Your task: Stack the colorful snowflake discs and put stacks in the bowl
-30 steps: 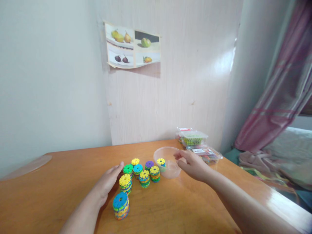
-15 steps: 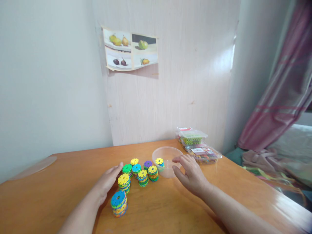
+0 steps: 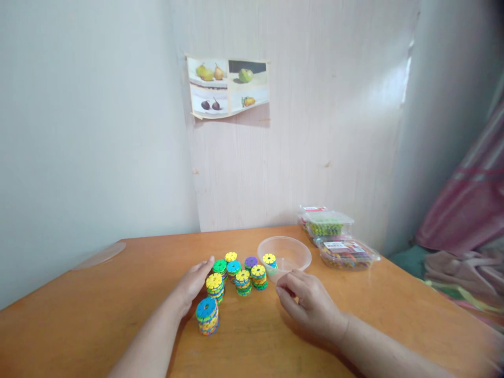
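Observation:
Several short stacks of colourful toothed plastic discs (image 3: 236,275) stand on the orange wooden table (image 3: 118,325). One blue-topped stack (image 3: 207,315) stands nearest me. My left hand (image 3: 192,283) lies flat with its fingers stretched out, touching the left side of the stacks. My right hand (image 3: 309,304) rests on the table just in front of a clear plastic bowl (image 3: 289,251), fingers curled in loosely; nothing shows in them. One stack with a yellow top (image 3: 269,260) stands against the bowl's left wall.
Clear lidded boxes of small coloured pieces (image 3: 334,239) sit at the back right of the table by the wall. A fruit picture (image 3: 228,86) hangs on the wall panel. A pink curtain (image 3: 468,205) and bedding lie to the right.
My right hand has drawn back from the bowl's rim toward me and curled its fingers. The view has turned a little left. My left hand has stayed by the stacks.

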